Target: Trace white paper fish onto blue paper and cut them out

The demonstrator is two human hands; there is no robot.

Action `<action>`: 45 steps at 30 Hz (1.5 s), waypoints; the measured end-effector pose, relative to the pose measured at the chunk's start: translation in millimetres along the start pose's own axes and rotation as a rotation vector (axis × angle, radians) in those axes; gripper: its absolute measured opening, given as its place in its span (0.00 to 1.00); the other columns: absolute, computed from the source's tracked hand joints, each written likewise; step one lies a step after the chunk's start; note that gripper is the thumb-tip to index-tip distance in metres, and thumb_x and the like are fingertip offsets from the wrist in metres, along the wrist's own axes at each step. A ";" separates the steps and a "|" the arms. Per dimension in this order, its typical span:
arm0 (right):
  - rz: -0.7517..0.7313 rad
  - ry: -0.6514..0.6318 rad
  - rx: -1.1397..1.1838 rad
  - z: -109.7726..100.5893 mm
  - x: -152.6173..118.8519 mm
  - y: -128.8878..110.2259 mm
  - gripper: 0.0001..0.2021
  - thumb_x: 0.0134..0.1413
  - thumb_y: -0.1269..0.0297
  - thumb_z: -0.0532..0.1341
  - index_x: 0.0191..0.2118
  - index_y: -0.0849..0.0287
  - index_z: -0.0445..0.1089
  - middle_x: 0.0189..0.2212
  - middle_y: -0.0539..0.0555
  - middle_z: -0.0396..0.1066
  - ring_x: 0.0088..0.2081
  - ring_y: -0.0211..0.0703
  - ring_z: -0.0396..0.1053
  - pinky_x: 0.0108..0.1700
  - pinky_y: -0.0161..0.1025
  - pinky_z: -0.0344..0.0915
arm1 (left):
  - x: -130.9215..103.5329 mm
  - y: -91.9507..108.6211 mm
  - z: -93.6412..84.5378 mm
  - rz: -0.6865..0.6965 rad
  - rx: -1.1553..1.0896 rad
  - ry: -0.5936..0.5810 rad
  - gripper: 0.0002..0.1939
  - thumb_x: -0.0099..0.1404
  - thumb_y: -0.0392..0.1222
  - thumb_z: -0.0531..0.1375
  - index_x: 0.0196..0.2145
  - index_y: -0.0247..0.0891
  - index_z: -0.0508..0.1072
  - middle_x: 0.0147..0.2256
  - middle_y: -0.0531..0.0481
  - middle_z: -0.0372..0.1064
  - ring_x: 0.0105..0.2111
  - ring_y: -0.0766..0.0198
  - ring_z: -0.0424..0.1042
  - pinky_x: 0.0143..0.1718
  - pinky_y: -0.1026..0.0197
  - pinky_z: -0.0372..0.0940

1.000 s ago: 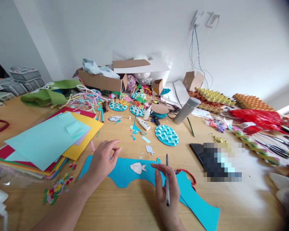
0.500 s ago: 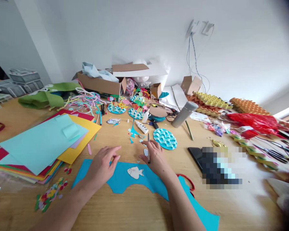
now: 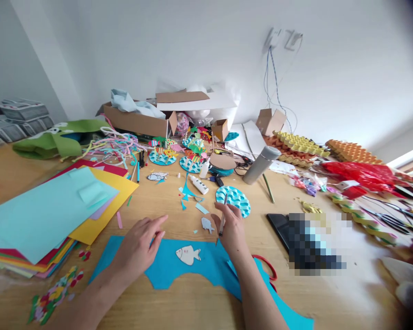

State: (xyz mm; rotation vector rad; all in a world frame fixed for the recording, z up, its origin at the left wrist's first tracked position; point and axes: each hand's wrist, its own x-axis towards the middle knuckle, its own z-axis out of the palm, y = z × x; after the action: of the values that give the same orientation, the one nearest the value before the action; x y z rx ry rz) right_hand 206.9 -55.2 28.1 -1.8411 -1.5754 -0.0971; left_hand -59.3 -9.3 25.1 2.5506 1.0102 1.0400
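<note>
My right hand (image 3: pixel 232 229) grips a slim grey pen (image 3: pixel 222 219), its tip pointing down toward the back edge of a blue paper sheet (image 3: pixel 168 275) with scalloped cuts. On that sheet lies a white paper fish (image 3: pixel 187 255) with a black outline. My left hand (image 3: pixel 142 243) rests over the sheet's left part, fingers stretched and holding nothing. A smaller pale fish cutout (image 3: pixel 207 224) lies on the table just left of my right hand. Red-handled scissors (image 3: pixel 271 266) sit right of my right wrist, partly hidden by the blue paper and my forearm.
Behind my hands are a wavy blue disc (image 3: pixel 244 204), a white glue bottle (image 3: pixel 198 184) and blue scraps. Coloured paper sheets (image 3: pixel 37 215) are stacked left. A grey thermos (image 3: pixel 261 165) and a dark phone (image 3: pixel 277 224) stand or lie right. Cardboard boxes (image 3: pixel 134 121) line the wall.
My right hand has shifted right with the pen, uncovering more of the small pale fish. The left hand stays over the blue paper. The camera view has turned slightly.
</note>
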 end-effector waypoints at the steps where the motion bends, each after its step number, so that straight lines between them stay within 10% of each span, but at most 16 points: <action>1: 0.002 -0.027 0.049 -4.4 0.2 0.1 0.11 0.60 0.64 0.57 0.46 0.58 0.72 0.39 0.61 0.73 0.45 0.56 0.69 0.43 0.52 0.67 | -0.2 -1.0 0.4 0.003 0.008 -0.002 0.16 0.70 0.38 0.50 0.55 0.39 0.65 0.33 0.49 0.71 0.35 0.59 0.72 0.38 0.57 0.69; 9: -0.129 -0.442 0.139 -26.9 -1.6 -9.9 0.10 0.61 0.72 0.54 0.38 0.56 0.73 0.33 0.56 0.70 0.37 0.47 0.70 0.39 0.42 0.67 | -3.9 -3.6 -0.1 0.024 0.047 -0.031 0.17 0.71 0.37 0.50 0.56 0.42 0.63 0.33 0.50 0.70 0.34 0.60 0.72 0.36 0.58 0.68; 18: -0.145 -0.340 0.176 -17.0 -2.4 -17.1 0.12 0.61 0.72 0.54 0.44 0.54 0.73 0.37 0.58 0.72 0.42 0.51 0.70 0.42 0.45 0.68 | 0.7 -3.3 0.0 0.008 0.040 -0.029 0.16 0.70 0.38 0.50 0.54 0.42 0.67 0.33 0.49 0.72 0.34 0.61 0.74 0.37 0.59 0.70; 31: -0.248 -0.565 0.213 -29.8 -6.9 -37.3 0.11 0.57 0.73 0.58 0.45 0.56 0.71 0.37 0.56 0.71 0.48 0.51 0.67 0.47 0.46 0.66 | -1.8 3.7 -1.3 0.017 -0.026 -0.078 0.16 0.70 0.36 0.50 0.54 0.40 0.66 0.35 0.48 0.71 0.37 0.60 0.72 0.39 0.57 0.69; 45: -0.319 -0.802 0.123 -26.6 -17.4 -53.3 0.18 0.46 0.77 0.62 0.45 0.56 0.64 0.42 0.55 0.67 0.46 0.48 0.64 0.49 0.44 0.62 | 1.0 18.8 -14.7 -0.061 -0.098 -0.515 0.27 0.52 0.34 0.63 0.52 0.39 0.68 0.45 0.46 0.69 0.49 0.53 0.65 0.52 0.49 0.63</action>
State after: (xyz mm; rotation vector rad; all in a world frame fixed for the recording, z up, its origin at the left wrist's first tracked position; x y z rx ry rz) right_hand 164.9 -83.6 63.8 -1.5919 -2.3397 0.6562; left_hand -59.1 -23.5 44.4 2.4881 0.8573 0.3667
